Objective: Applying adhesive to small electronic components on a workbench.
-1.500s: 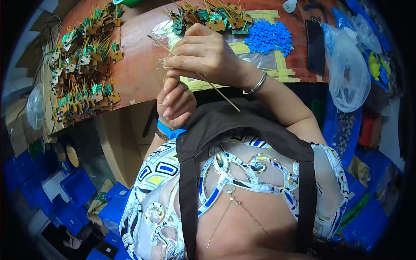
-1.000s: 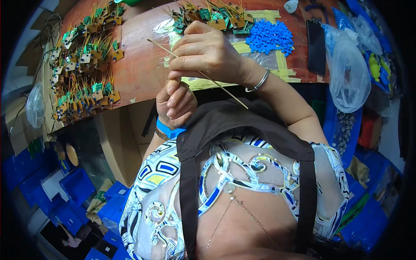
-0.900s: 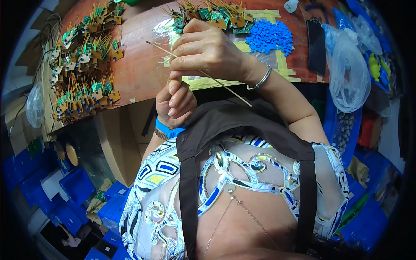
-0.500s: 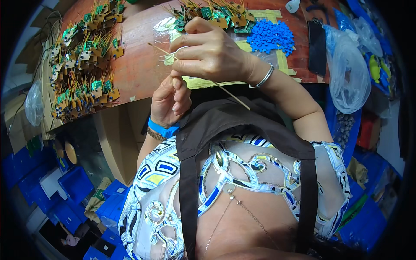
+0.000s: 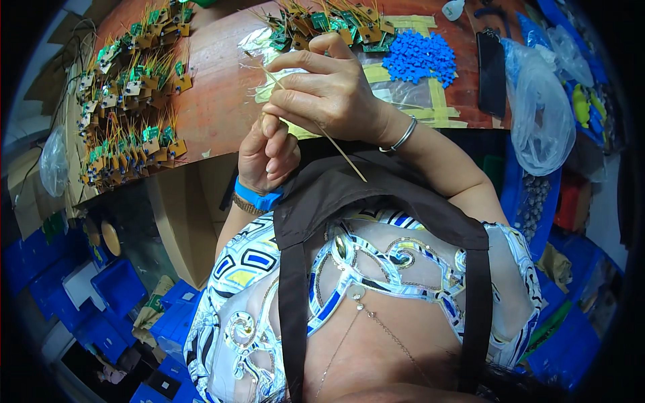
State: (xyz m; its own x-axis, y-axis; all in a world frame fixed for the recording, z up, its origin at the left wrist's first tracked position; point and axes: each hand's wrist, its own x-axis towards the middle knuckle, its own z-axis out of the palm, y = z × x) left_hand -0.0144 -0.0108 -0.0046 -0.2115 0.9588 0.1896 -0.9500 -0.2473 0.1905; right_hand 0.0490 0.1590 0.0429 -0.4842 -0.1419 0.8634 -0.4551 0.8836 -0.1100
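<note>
Pinching a thin stick (image 5: 316,121), right hand (image 5: 332,94) overhangs the table edge (image 5: 222,151).

A clear plastic bag (image 5: 543,114) slumps well right of the gripping hands, past a dark flat phone (image 5: 492,64). Another clear bag (image 5: 54,161) hangs far left.

A small electronics assembly workshop, shown by the reddish-brown surface (image 5: 215,87) crowded at 10 and 12 o'clock with rows of small green circuit boards (image 5: 127,114) bristling with yellow leads, a heap of blue plastic parts (image 5: 418,57) at 1 o'clock, and blue storage bins (image 5: 117,289) at 8 o'clock.
</note>
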